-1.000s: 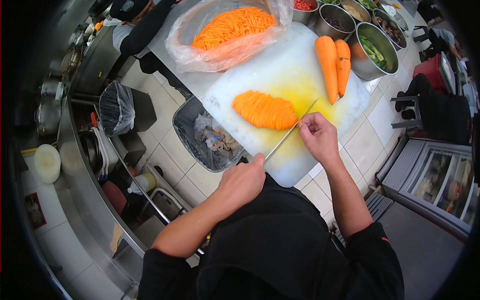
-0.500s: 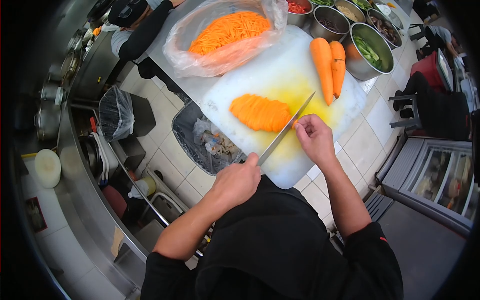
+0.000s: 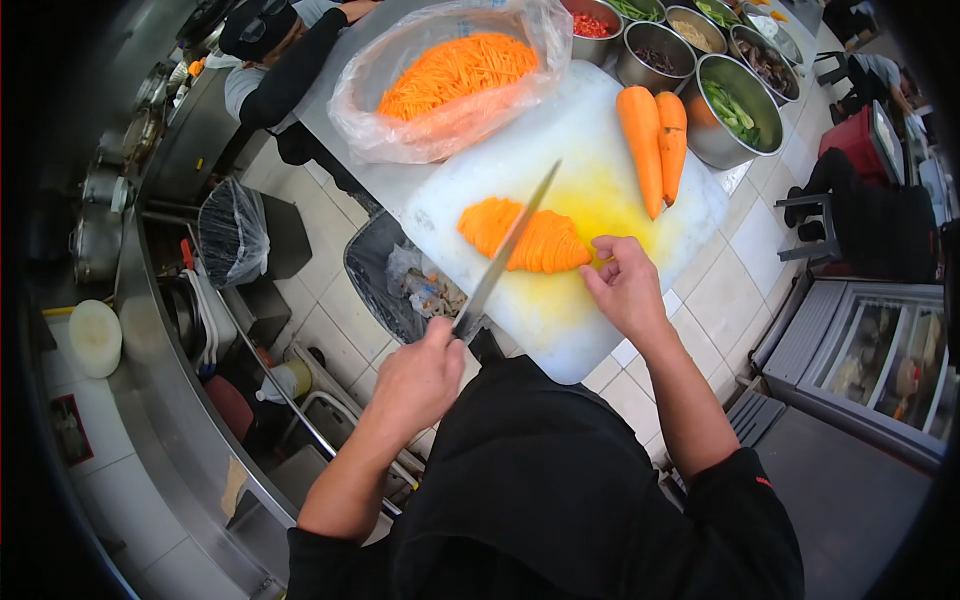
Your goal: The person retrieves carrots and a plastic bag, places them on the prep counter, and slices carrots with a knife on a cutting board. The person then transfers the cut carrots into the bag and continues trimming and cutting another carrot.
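Observation:
My left hand (image 3: 418,384) grips a long kitchen knife (image 3: 508,242) by its handle, the blade angled up and to the right above the sliced carrot (image 3: 528,236). The thin orange slices lie overlapping in a fanned row on the white cutting board (image 3: 455,180). At the right end of that row is my right hand (image 3: 628,286), thumb and fingers apart, with nothing visible between them. Whether its fingertips touch the board, I cannot tell. Two whole carrots (image 3: 643,140) rest side by side toward the board's far right, where yellow-orange juice stains the surface.
A clear plastic bag (image 3: 365,85) of shredded carrot stands behind the board. Metal containers (image 3: 712,140) of cut vegetables line the far right. Below the board's left edge is a lined bin (image 3: 362,262). A co-worker (image 3: 290,75) stands at the far left; a freezer (image 3: 860,350) is at right.
The knife and my left hand have drawn back left, and the blade is now over the slices instead of at their right end. My right hand's fingers have spread from a pinch.

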### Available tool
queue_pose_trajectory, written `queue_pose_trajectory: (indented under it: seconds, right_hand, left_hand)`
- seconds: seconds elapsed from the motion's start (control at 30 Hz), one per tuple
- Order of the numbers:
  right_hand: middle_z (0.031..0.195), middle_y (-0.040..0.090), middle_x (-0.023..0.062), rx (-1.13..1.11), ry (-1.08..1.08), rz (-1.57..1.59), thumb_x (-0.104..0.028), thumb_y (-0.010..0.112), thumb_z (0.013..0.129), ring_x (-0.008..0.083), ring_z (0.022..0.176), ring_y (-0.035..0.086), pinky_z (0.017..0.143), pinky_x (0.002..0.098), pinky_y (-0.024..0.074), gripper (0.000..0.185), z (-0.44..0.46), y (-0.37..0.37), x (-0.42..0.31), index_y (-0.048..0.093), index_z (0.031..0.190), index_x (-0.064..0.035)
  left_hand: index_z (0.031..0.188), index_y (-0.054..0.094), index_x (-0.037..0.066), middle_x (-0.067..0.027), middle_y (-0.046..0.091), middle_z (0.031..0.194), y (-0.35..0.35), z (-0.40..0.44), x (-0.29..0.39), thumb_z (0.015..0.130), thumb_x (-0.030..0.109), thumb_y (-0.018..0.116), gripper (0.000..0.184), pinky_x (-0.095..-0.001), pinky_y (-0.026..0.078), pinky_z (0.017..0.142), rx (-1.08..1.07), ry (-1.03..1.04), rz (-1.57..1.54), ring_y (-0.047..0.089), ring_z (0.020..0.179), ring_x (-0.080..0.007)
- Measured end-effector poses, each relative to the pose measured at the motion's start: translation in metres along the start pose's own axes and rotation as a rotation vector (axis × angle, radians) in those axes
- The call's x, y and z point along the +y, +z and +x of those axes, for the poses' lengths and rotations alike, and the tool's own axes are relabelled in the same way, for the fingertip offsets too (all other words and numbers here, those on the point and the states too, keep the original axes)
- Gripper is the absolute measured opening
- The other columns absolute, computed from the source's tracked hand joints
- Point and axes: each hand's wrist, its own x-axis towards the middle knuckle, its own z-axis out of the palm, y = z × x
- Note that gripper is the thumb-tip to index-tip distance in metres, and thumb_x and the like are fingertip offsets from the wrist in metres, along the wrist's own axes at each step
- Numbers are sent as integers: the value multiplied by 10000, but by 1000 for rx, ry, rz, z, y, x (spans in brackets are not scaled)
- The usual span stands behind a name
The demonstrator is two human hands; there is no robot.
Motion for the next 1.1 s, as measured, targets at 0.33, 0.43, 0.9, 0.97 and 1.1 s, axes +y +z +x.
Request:
queue_pose_trajectory:
  seconds: [0.33,0.43,0.9,0.97,1.1]
  right_hand:
    - [1039,624,170,6,-9,-21,-51,763,840,255,730,651,711,376,550,314,-1,0,-6,648,1125,10]
    - [1029,622,170,18,-27,-18,-48,757,841,259,722,644,694,381,543,294,-2,-1,2,644,1107,4]
    - [1537,423,225,63,-431,-392,-550,899,657,420,1376,404,1166,525,305,1115,15,31,-3,416,1494,7]
    - [1508,444,220,83,-428,-412,-571,894,648,410,1346,428,1140,516,330,1121,17,41,-17,424,1486,8]
    - [1437,485,211,102,-413,-475,-565,888,655,384,1279,471,1073,503,377,1108,19,52,-23,426,1487,3]
  left_hand:
    - [1084,523,45,-276,660,775,-9,-14,-2,1029,251,535,214,-591,487,736,-75,6,-12,648,800,-508]
    - [1080,488,55,-272,657,729,4,-11,-2,1030,272,524,226,-611,498,716,-140,52,-43,651,763,-514]
    - [1116,543,59,-243,689,807,-17,2,-48,1030,259,528,219,-587,518,735,233,-97,243,682,802,-467]
    - [1132,548,63,-243,691,824,-13,4,-55,1029,269,531,231,-586,521,740,222,-96,258,683,813,-466]
    - [1171,554,70,-247,694,866,-11,6,-61,1028,284,536,258,-586,527,744,192,-86,257,685,826,-467]
